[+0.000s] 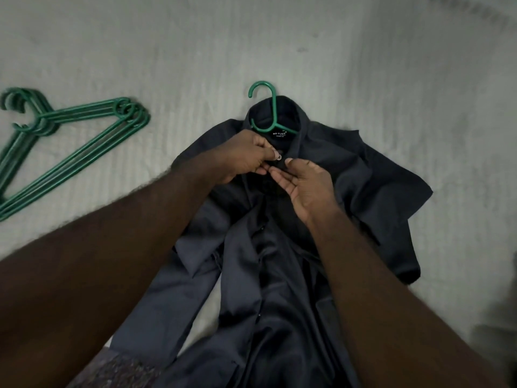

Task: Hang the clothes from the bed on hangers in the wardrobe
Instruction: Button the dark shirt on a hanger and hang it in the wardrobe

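Head view: dark shirt (279, 275), middle of bed (391, 79), green hanger (272, 113) in collar, hook clear. Left hand (246, 158) pinches the top button, likely fastening so the shirt stays on; right hand (305, 186), fingers nearly straight, meets it, grip unclear. Spare hangers (70, 152), left edge.

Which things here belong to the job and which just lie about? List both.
In use: dark grey button-up shirt; green plastic hanger in its collar; left hand and right hand, at its top button.
Lying about: stack of spare green plastic hangers; pale ribbed bedcover.
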